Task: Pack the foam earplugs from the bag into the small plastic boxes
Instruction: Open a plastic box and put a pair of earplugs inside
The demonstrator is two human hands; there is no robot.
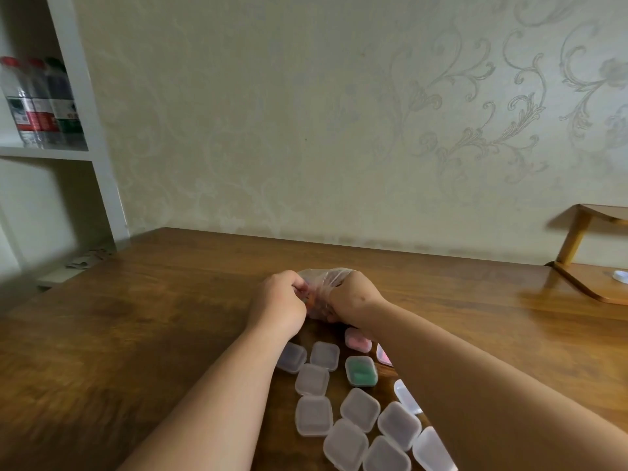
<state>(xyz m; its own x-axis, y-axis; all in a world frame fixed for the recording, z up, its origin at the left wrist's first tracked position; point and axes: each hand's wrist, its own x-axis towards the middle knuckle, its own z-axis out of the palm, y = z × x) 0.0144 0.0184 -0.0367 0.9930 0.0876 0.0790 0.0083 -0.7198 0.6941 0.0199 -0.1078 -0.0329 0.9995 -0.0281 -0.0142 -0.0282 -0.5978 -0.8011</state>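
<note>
Head view:
Bag [321, 278]: clear plastic, on wooden table [170, 317], bunched between both hands.
Left hand [278, 300]: fingers curled, gripping bag's left side.
Right hand [353, 297]: clutching bag's right side.
Small boxes [314, 414]: clustered just nearer than bag, under the forearms; green-filled box [361, 370] and pink-filled box [356, 339] closest to bag.

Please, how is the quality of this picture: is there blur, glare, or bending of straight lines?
Head view: soft everywhere, so labels on the bottles are unreadable; the shelf frame bows from the wide lens; a pale sheen lies on the table at the right; the bag held by the left hand and right hand is blurred.
</note>
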